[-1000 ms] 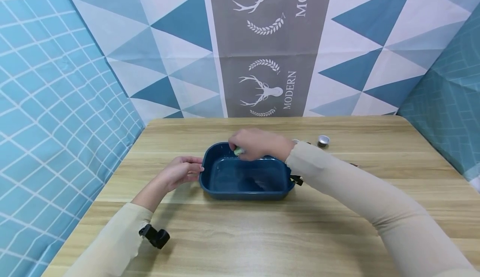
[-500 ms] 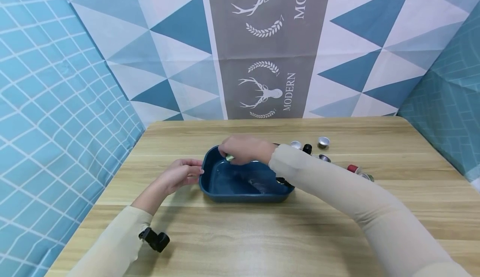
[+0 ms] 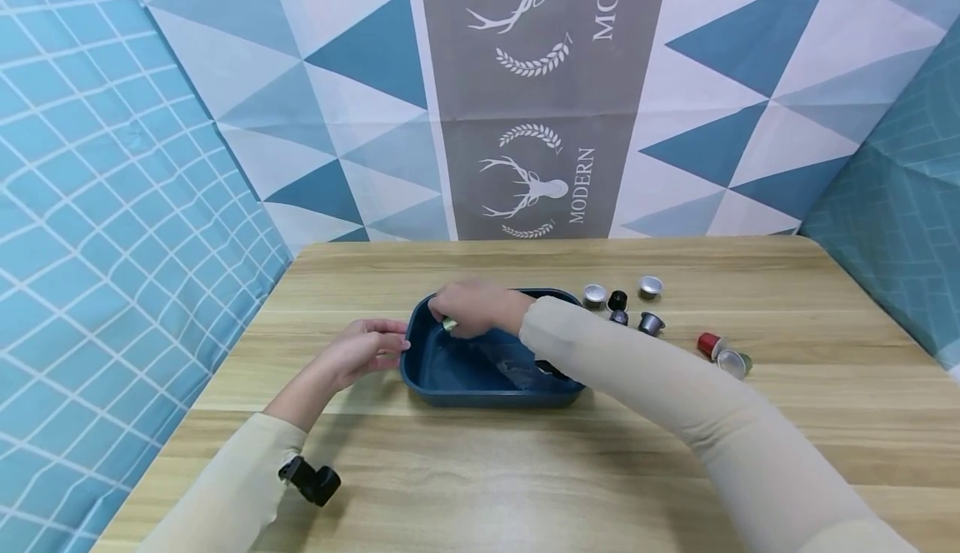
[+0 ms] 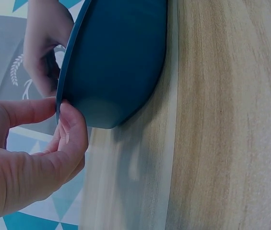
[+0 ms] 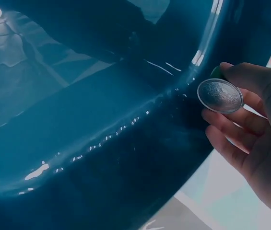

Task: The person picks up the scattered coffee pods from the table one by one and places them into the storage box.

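A dark blue rectangular basin (image 3: 491, 399) stands on the wooden table. My left hand (image 3: 363, 349) pinches its left rim between thumb and fingers, as the left wrist view shows close up. Over the basin's back left part, my right hand (image 3: 476, 307) holds a green coffee capsule (image 5: 220, 96) between thumb and fingers. The capsule's silver foil lid faces the right wrist camera. Glossy reflections and small bright droplets show along the basin's inside in that view. In the head view the right forearm hides the basin's right end.
Right of the basin lie several coffee capsules, among them a black one (image 3: 617, 301), a grey one (image 3: 651, 324) and a silver one (image 3: 650, 287). Farther right, a red capsule (image 3: 710, 345) lies beside a foil-topped one (image 3: 731, 363). Patterned cloth (image 3: 375, 120) hangs behind the table.
My right hand has moved left and slightly nearer with the capsule, toward the basin's left end. Its forearm has uncovered the capsules at the right. The left hand stays on the rim.
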The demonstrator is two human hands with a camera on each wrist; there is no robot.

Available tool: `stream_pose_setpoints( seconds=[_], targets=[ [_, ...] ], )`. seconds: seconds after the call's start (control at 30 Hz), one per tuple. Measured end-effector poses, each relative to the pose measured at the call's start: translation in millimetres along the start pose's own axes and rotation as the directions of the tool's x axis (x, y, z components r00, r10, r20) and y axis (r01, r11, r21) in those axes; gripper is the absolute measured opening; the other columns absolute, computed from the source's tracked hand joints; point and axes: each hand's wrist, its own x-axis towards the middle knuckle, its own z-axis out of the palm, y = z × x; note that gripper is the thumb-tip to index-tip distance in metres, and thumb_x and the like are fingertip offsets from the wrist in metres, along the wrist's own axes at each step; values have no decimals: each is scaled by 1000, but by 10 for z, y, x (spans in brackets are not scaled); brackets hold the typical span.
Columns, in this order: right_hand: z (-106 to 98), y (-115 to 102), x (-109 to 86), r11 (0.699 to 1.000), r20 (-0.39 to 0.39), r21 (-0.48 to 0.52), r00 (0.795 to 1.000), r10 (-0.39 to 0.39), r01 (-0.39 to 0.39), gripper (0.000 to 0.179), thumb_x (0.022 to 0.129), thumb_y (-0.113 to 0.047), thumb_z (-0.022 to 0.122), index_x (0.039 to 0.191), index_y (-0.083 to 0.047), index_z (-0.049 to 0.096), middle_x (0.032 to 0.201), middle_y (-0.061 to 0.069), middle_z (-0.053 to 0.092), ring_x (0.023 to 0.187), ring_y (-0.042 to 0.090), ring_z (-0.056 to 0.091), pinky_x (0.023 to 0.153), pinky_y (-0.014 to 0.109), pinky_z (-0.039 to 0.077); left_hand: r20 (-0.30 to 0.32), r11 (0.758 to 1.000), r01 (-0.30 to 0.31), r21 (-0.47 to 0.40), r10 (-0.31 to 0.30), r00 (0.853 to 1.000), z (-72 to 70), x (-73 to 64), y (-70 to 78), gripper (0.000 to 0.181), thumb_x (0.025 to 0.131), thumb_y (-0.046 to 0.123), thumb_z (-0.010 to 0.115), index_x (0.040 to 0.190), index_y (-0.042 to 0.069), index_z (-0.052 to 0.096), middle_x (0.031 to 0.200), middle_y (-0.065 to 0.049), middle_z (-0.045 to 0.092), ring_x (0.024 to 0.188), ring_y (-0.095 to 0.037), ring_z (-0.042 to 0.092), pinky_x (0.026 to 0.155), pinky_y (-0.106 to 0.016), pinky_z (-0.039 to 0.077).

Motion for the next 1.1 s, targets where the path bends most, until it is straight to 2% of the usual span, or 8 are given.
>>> stream_pose_setpoints(
  seconds=[0.23,0.43,0.83,1.1],
  targets=[
    [93,-42,64,999,8,-17,1000,27,-27,22,92,-23,63,110,-10,63,106,3,67,89,14,59,81,27,52,7,1000,0,5,0,1000,-2,1,7,49,94,9,54,135,-11,39,110,-5,57,90,-6,58,80,-22,53],
    [144,-68,112,999,10,-21,1000,28,-27,17,92,-19,62,105,-10,63,99,3,66,80,13,52,71,25,48,11,1000,3,13,-3,1000,-7,-5,10,47,94,10,54,134,-11,40,109,-4,56,90,-6,58,80,-22,53],
    [223,-135,195,996,-11,-84,1000,16,-17,20,92,-20,61,110,-10,64,98,2,69,80,11,58,78,28,55,18,1000,-13,4,13,1000,-1,9,-20,44,93,9,54,131,-12,43,101,-1,58,88,-6,58,79,-21,53],
    [242,-134,207,995,-47,-102,999,10,-15,22,91,-20,62,111,-10,63,101,2,68,87,12,63,81,29,56,22,1000,-19,0,19,1000,4,-2,-14,44,93,8,54,132,-12,42,101,-1,58,87,-6,58,79,-21,53]
  ],
)
